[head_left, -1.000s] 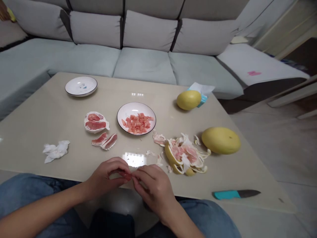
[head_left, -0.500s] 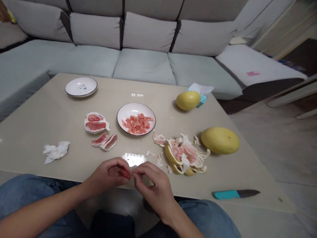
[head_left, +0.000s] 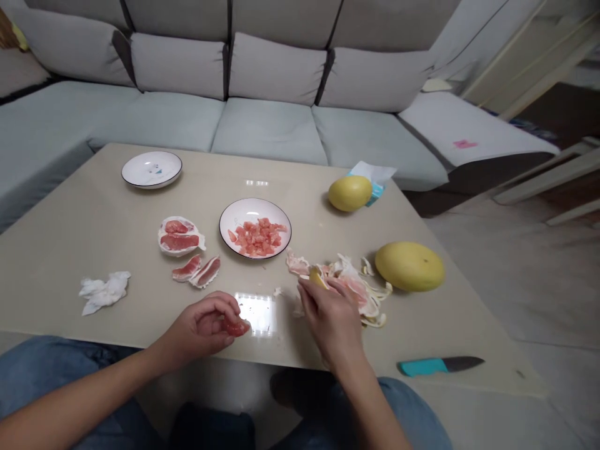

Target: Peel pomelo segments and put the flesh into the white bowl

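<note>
My left hand (head_left: 199,328), at the table's near edge, has its fingers curled round a red piece of pomelo flesh (head_left: 238,327). My right hand (head_left: 335,319) is over the near left side of a heap of pomelo peel and membrane (head_left: 363,290). Its thumb and fingertips are pinched together; what lies between them, if anything, is too small to make out. Ahead of both hands, a dark-rimmed white plate (head_left: 229,215) carries pink pomelo pieces (head_left: 260,237). Left of it sit a partly opened pomelo portion (head_left: 179,242) and two loose segments (head_left: 205,273).
A teal-handled knife (head_left: 424,367) lies near the front right edge. Two yellow pomelos (head_left: 410,267) stand on the right, the farther beside a tissue packet (head_left: 375,192). A crumpled tissue (head_left: 104,292) lies left; another plate (head_left: 152,161) is at the back left.
My right hand has moved away from my left, to the right and forward, over the peel heap. My left hand keeps the pomelo piece near the same spot. The view has shifted slightly.
</note>
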